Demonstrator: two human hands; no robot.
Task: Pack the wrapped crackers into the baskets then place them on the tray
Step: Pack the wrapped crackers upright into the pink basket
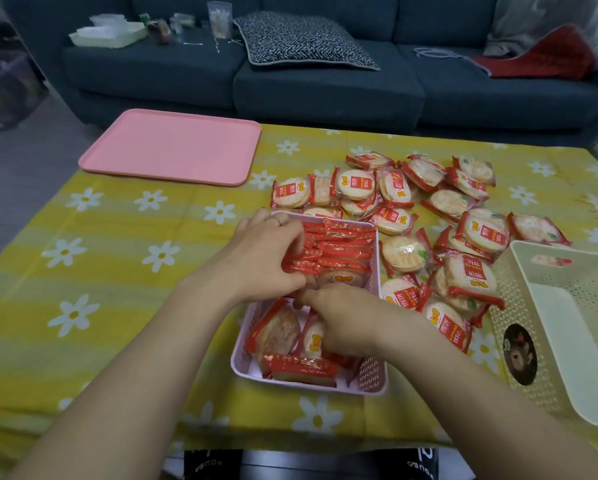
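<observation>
Head view: you are mid-packing the pink basket (370, 384). Your left hand (259, 251) presses fingers closed against the upright row of wrapped crackers (339, 251); your right hand (342, 320), just beside it, pinches a packet, though which one I cannot tell. Loose crackers (439, 209) lie right of your grip, the cream basket (519, 278) further right, the tray (173, 147) beyond. Next, probably seat this packet upright and fill the near gap.

Plastic, film and printed cloth
Glossy film wrappers (339, 251) fill a perforated plastic basket (372, 374); matt pink plastic tray (173, 147); smooth printed tablecloth (117, 258).
</observation>
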